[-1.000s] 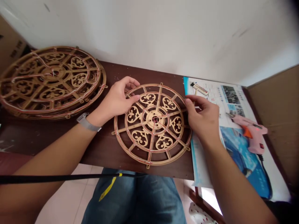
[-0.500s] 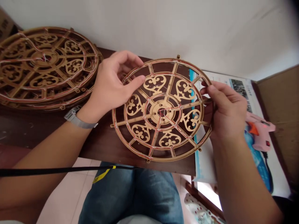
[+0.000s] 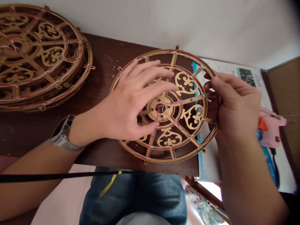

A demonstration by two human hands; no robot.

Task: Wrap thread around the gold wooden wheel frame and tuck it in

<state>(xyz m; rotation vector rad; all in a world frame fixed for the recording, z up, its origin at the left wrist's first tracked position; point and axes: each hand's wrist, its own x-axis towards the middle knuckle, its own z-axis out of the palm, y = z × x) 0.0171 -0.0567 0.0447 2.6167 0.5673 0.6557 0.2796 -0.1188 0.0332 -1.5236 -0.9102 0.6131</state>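
A round fretwork wooden wheel, with spokes, heart-shaped scrollwork and red and white thread along its ribs, lies in front of me. My left hand is spread flat across it, fingers apart, covering its upper left and reaching the hub. My right hand pinches the wheel's right rim between thumb and fingers. A silver wristwatch sits on my left wrist.
A stack of similar threaded wheels lies at the left on the dark wooden table, with small pale specks nearby. A printed sheet and a pink glue gun lie at the right. A black cord crosses above my jeans.
My left hand has moved from the wheel's upper left rim onto its middle, with fingers spread. The right hand still grips the rim, and the view has shifted, moving the stack further left.
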